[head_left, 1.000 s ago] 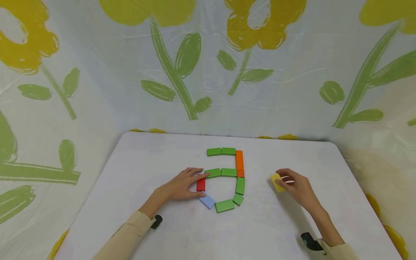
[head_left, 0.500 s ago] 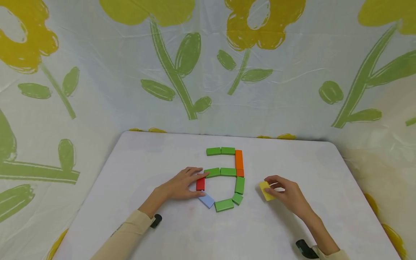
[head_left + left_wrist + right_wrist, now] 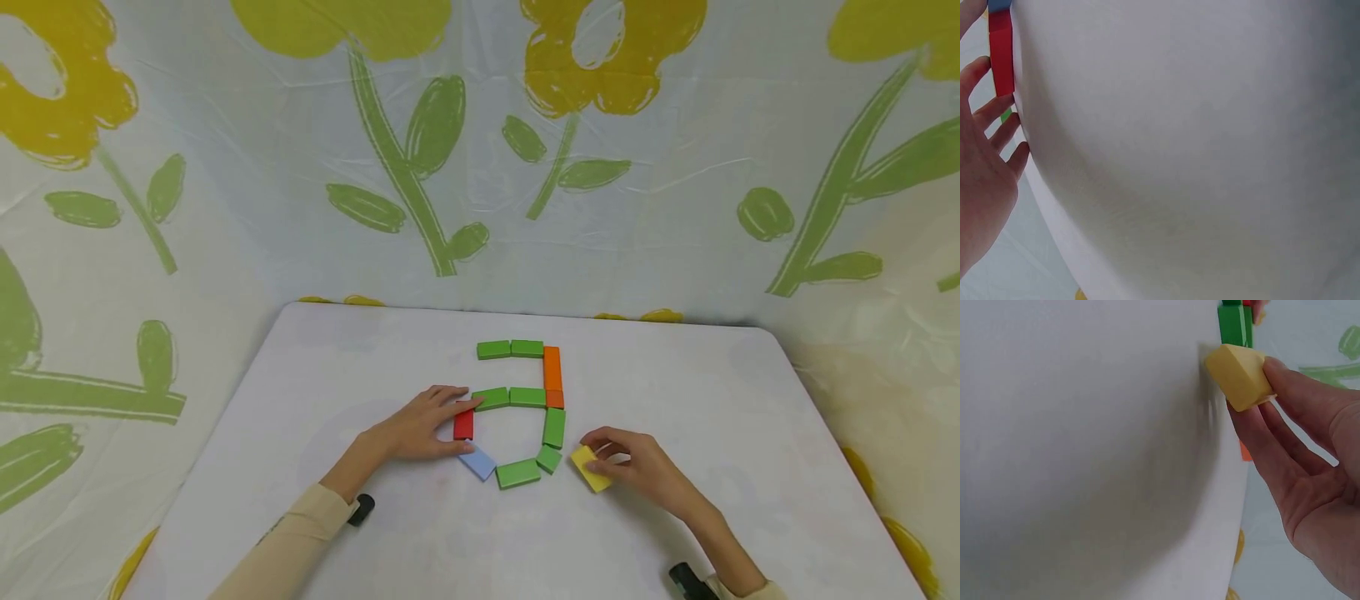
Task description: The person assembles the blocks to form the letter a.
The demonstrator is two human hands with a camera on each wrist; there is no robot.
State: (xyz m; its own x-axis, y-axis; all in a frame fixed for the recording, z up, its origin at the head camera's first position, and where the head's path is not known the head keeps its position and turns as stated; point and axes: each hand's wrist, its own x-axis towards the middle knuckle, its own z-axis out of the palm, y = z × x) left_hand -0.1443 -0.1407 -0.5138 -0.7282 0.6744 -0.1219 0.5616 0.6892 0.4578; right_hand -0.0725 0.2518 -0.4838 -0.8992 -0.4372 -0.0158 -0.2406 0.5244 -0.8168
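Observation:
My right hand (image 3: 651, 472) pinches a yellow block (image 3: 589, 467) between thumb and fingers, just right of the small green block (image 3: 549, 459). In the right wrist view the yellow block (image 3: 1239, 378) looks raised off the table, with a shadow beside it. My left hand (image 3: 423, 425) rests at the left side of the block outline, its fingers spread. Its index finger lies by the red block (image 3: 463, 423) and the end of a green block (image 3: 491, 399); the thumb touches the light blue block (image 3: 477, 462). The left wrist view catches the red block (image 3: 1002, 56) beside the fingers.
Orange blocks (image 3: 552, 367) and more green blocks (image 3: 527, 349) lie flat, end to end, in the same outline. A green block (image 3: 518, 474) forms its lower edge. The white table (image 3: 360, 350) meets a flower-printed curtain (image 3: 285, 242) behind and at both sides.
My right hand has moved left and toward me with the yellow block, nearing the outline's lower right. My left hand and the laid blocks stay in place.

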